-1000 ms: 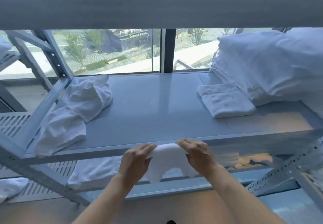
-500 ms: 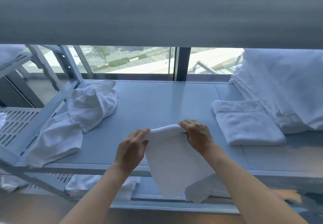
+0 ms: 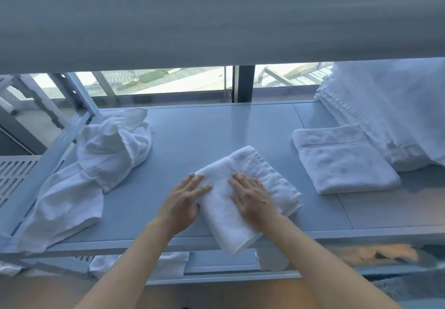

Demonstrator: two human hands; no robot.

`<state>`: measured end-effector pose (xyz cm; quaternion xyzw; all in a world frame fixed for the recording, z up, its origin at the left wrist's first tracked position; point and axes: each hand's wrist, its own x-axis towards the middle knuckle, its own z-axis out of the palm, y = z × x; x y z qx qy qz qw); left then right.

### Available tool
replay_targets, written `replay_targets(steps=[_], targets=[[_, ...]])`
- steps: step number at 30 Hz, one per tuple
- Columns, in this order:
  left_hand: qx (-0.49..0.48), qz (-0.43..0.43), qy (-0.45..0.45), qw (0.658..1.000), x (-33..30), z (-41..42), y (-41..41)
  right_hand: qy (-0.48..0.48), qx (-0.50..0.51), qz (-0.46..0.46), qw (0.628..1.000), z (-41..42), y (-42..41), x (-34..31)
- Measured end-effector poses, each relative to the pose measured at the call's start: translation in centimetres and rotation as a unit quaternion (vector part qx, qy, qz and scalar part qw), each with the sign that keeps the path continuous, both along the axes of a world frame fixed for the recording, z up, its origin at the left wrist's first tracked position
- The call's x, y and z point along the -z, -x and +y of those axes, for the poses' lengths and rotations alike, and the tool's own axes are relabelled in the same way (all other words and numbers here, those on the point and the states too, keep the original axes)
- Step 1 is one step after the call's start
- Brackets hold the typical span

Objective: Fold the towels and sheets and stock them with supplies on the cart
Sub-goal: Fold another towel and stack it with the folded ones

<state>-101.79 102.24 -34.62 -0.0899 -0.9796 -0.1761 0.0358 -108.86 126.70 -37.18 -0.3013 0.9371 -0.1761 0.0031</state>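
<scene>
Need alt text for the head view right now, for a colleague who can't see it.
Both hands, left hand and right hand, press flat on a white towel on the grey shelf. A crumpled towel pile lies left, a folded towel right.

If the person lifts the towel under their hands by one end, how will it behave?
The towel is probably floppy: its near end already droops over the shelf edge. Its loose folds would likely open. It looks light, and both hands, left and right, press it flat.
</scene>
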Motion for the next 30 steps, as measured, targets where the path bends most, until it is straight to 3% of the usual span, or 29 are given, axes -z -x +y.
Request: replay_targets(steps=[9,13,19,24,30], targets=[[-0.062,0.018,0.039,0.997,0.0,5.8,-2.8,-0.02,-0.012,0.041,0.999,5.1,3.7,-1.5],[-0.029,0.054,0.041,0.997,0.6,9.0,-4.8,0.058,-0.053,0.065,0.995,6.8,0.2,-2.1],[0.031,0.073,0.051,0.996,1.3,9.2,-5.4,-0.008,-0.008,0.035,0.999,8.2,-5.1,0.3],[0.062,0.073,-0.023,0.995,1.4,6.9,-5.7,-0.025,0.001,0.07,0.997,8.9,-6.0,1.5],[0.032,0.021,-0.126,0.991,2.0,5.6,-6.3,-0.026,0.009,0.053,0.998,9.1,-5.5,1.7]])
